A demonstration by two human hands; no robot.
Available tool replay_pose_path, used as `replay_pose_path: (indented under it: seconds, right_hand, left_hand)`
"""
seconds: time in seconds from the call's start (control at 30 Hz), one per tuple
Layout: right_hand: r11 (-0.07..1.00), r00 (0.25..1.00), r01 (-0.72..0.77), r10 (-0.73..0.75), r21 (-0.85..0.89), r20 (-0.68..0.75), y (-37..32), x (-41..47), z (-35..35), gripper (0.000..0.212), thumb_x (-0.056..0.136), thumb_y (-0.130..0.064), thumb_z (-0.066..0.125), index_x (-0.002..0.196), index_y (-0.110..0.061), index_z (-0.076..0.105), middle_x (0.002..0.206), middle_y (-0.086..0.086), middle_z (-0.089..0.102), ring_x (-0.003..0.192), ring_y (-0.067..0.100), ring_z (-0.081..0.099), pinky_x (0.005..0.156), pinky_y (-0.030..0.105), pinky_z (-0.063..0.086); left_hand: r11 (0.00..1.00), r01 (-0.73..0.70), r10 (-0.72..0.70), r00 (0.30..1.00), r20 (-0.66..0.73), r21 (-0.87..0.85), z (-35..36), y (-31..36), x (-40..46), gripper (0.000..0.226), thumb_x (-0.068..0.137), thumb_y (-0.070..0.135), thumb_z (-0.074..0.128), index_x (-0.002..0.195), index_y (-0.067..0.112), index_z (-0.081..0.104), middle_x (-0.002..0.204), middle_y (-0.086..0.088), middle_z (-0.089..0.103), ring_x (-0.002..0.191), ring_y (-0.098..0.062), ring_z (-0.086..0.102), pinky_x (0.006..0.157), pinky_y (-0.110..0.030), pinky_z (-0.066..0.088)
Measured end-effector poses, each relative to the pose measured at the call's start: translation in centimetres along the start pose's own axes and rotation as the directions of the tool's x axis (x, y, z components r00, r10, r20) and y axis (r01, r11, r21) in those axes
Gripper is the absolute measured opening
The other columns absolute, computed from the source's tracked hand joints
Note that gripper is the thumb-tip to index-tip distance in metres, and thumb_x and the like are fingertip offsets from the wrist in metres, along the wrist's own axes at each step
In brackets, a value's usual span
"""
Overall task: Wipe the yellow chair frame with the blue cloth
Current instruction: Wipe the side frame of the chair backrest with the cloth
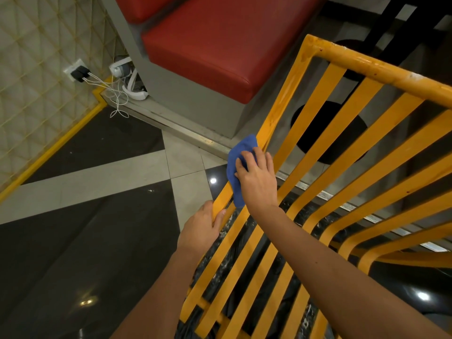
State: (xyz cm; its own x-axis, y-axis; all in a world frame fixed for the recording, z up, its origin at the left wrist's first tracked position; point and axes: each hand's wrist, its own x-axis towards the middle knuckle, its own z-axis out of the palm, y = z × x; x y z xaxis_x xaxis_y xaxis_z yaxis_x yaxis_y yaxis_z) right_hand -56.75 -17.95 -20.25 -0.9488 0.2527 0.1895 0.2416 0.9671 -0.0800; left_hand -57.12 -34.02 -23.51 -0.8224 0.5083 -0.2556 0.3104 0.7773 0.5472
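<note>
The yellow chair frame point(342, 148) fills the right half of the view, a tilted metal frame with several flat slats and a rounded top rail. A blue cloth point(238, 156) is pressed against the frame's left side rail, about halfway down. My right hand point(256, 178) lies flat on the cloth, fingers closed over it. Just below, my left hand point(201, 227) wraps around the same side rail, thumb on the front of it.
A red cushioned bench point(208, 45) on a grey base stands behind the chair. A wall socket with black plugs point(78, 73) and loose white cables point(117, 99) sits at the left. The floor is glossy black and light tile.
</note>
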Motion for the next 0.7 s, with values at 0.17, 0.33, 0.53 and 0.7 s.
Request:
replay_pose_path:
  seconds: [0.17, 0.33, 0.53, 0.7]
  right_hand:
    - [0.997, 0.990, 0.068, -0.072, 0.034, 0.125, 0.0, -1.8, 1.4, 0.062, 0.088, -0.035, 0.059, 0.136, -0.003, 0.041, 0.147, 0.019, 0.034, 0.139, 0.038, 0.021, 0.106, 0.048, 0.033]
    - [0.989, 0.983, 0.057, -0.080, 0.137, 0.167, 0.1, -1.5, 1.3, 0.075, 0.084, 0.003, 0.061, 0.146, -0.007, 0.020, 0.156, 0.015, 0.006, 0.139, 0.034, -0.012, 0.114, 0.050, 0.010]
    - [0.963, 1.000, -0.007, 0.007, 0.269, 0.001, 1.1, -0.1, 1.4, 0.075, 0.070, 0.026, 0.058, 0.138, 0.004, 0.036, 0.150, 0.020, 0.027, 0.137, 0.034, 0.004, 0.100, 0.051, 0.044]
    - [0.954, 0.984, 0.113, -0.147, 0.278, 0.103, 0.2, -2.4, 1.5, 0.082, 0.069, 0.023, 0.062, 0.141, 0.001, 0.028, 0.152, 0.017, 0.023, 0.140, 0.035, 0.009, 0.099, 0.042, 0.044]
  left_hand:
    - [1.000, -0.019, 0.019, 1.000, -0.016, 0.013, -0.2, 0.3, -0.2, 0.033, 0.096, 0.042, 0.034, 0.111, 0.015, 0.047, 0.086, 0.000, 0.055, 0.073, -0.015, 0.058, 0.065, -0.031, 0.049]
    - [0.999, -0.012, 0.013, 1.000, -0.020, 0.032, -0.3, 0.3, -0.2, 0.036, 0.096, 0.043, 0.033, 0.114, 0.015, 0.046, 0.089, -0.002, 0.058, 0.077, -0.017, 0.060, 0.069, -0.034, 0.052]
    - [0.999, -0.008, 0.008, 1.000, -0.021, 0.036, -0.2, 0.1, -0.1, 0.038, 0.095, 0.046, 0.032, 0.114, 0.016, 0.046, 0.089, -0.002, 0.059, 0.077, -0.017, 0.060, 0.071, -0.038, 0.053]
    - [0.999, -0.036, 0.036, 0.998, -0.053, -0.009, -0.3, 0.5, -0.3, 0.039, 0.096, 0.043, 0.033, 0.124, 0.018, 0.043, 0.098, 0.000, 0.059, 0.082, -0.014, 0.060, 0.071, -0.032, 0.051]
